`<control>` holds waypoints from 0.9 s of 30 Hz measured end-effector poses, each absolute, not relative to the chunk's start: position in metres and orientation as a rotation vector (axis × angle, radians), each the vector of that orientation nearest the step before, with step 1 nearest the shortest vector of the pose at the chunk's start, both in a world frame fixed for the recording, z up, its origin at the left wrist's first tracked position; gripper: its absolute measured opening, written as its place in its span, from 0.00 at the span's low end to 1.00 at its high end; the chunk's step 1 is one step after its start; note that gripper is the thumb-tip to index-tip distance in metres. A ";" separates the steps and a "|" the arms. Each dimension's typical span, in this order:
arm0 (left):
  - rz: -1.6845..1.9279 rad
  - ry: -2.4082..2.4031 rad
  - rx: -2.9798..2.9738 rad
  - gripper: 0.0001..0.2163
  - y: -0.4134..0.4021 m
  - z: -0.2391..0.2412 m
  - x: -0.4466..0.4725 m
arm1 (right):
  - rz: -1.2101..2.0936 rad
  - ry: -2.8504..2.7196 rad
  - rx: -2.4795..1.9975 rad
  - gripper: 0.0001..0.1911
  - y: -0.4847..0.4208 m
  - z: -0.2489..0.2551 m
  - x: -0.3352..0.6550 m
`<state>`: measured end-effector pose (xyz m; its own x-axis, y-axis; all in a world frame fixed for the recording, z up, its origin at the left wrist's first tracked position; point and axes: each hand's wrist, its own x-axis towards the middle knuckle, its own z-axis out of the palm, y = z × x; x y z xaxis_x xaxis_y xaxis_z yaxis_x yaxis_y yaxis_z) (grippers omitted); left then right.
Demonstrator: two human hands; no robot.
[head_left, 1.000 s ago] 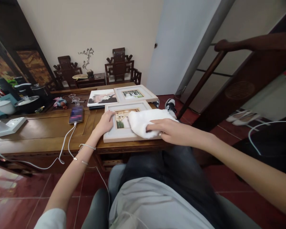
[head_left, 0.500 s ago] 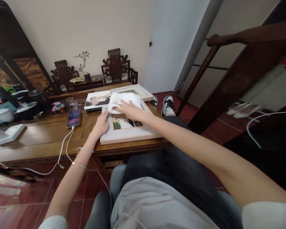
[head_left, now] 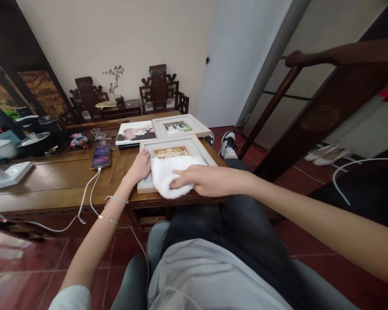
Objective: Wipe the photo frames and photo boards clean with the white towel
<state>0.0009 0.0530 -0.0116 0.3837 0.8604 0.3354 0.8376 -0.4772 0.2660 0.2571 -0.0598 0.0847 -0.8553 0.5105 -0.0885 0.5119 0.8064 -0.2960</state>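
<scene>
A white-framed photo [head_left: 194, 146] lies flat at the near edge of the wooden table [head_left: 58, 181]. My left hand [head_left: 138, 167] rests on the frame's left border, fingers curled over its edge. My right hand [head_left: 202, 181] presses a folded white cloth [head_left: 168, 174] onto the frame's near part, fingers laid over the cloth. The cloth covers most of the picture; only the top strip of the photo shows.
Behind the frame lie a second white frame [head_left: 181, 125] and a flat print [head_left: 136, 131]. A phone [head_left: 101, 156] on a white cable sits left, with a power strip [head_left: 9, 174], pots and small cups farther left. A dark wooden railing [head_left: 326, 107] stands to the right.
My right hand swept the cloth from the frame's near right up to its far edge, then back down to the near left. My left hand stayed on the left border.
</scene>
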 end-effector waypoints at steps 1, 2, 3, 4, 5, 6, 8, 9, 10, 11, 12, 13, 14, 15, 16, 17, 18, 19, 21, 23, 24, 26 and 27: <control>0.660 1.576 2.575 0.21 0.052 -0.011 0.001 | -0.462 2.976 0.900 0.40 -0.056 0.079 0.256; 0.653 1.572 2.580 0.21 0.052 -0.010 0.001 | -0.424 2.963 0.960 0.41 -0.049 0.072 0.255; 0.652 1.567 2.583 0.22 0.051 -0.009 0.001 | -0.377 2.943 1.026 0.42 -0.039 0.065 0.253; 0.653 1.566 2.583 0.22 0.052 -0.009 0.000 | -0.327 2.919 1.097 0.44 -0.026 0.058 0.251; 0.655 1.567 2.582 0.22 0.052 -0.009 0.000 | -0.283 2.896 1.171 0.45 -0.012 0.052 0.248; 0.655 1.568 2.579 0.22 0.052 -0.010 0.000 | -0.246 2.880 1.242 0.46 0.004 0.047 0.245; 0.658 1.571 2.574 0.23 0.053 -0.010 0.000 | -0.185 2.881 1.366 0.46 0.033 0.042 0.238; 0.659 1.574 2.571 0.23 0.053 -0.010 0.000 | -0.155 2.891 1.412 0.46 0.045 0.041 0.232; 0.663 1.578 2.568 0.23 0.053 -0.010 0.001 | -0.127 2.899 1.439 0.46 0.055 0.040 0.227; 0.672 1.574 2.568 0.23 0.054 -0.010 0.001 | -0.104 2.907 1.444 0.46 0.061 0.040 0.221; 0.685 1.559 2.574 0.24 0.054 -0.009 0.001 | -0.093 2.911 1.428 0.45 0.065 0.040 0.215; 0.700 1.534 2.583 0.24 0.054 -0.009 0.002 | -0.095 2.909 1.399 0.45 0.065 0.040 0.210; 0.716 1.502 2.593 0.25 0.054 -0.008 0.002 | -0.112 2.900 1.366 0.45 0.062 0.041 0.207; 0.730 1.471 2.601 0.25 0.053 -0.008 0.002 | -0.140 2.890 1.331 0.45 0.055 0.042 0.206; 0.741 1.452 2.605 0.25 0.053 -0.008 0.002 | -0.179 2.880 1.285 0.44 0.046 0.046 0.207; 0.746 1.452 2.603 0.25 0.053 -0.009 0.002 | -0.227 2.873 1.219 0.43 0.035 0.051 0.211; 0.745 1.468 2.597 0.25 0.053 -0.009 0.001 | -0.282 2.870 1.133 0.41 0.023 0.058 0.217; 0.737 1.494 2.591 0.24 0.053 -0.010 0.001 | -0.339 2.869 1.027 0.40 0.009 0.066 0.224; 0.703 1.550 2.581 0.23 0.052 -0.012 0.001 | -0.446 2.860 0.847 0.39 -0.016 0.084 0.241; 0.667 1.585 2.576 0.22 0.052 -0.012 0.001 | -0.521 2.842 0.766 0.40 -0.037 0.099 0.255; 0.657 1.591 2.575 0.22 0.051 -0.012 0.001 | -0.542 2.843 0.765 0.40 -0.044 0.102 0.261; 0.644 1.579 2.581 0.22 0.050 -0.011 0.001 | -0.548 2.866 0.825 0.40 -0.050 0.101 0.266; 0.637 1.567 2.585 0.23 0.049 -0.011 0.002 | -0.532 2.881 0.875 0.40 -0.049 0.095 0.267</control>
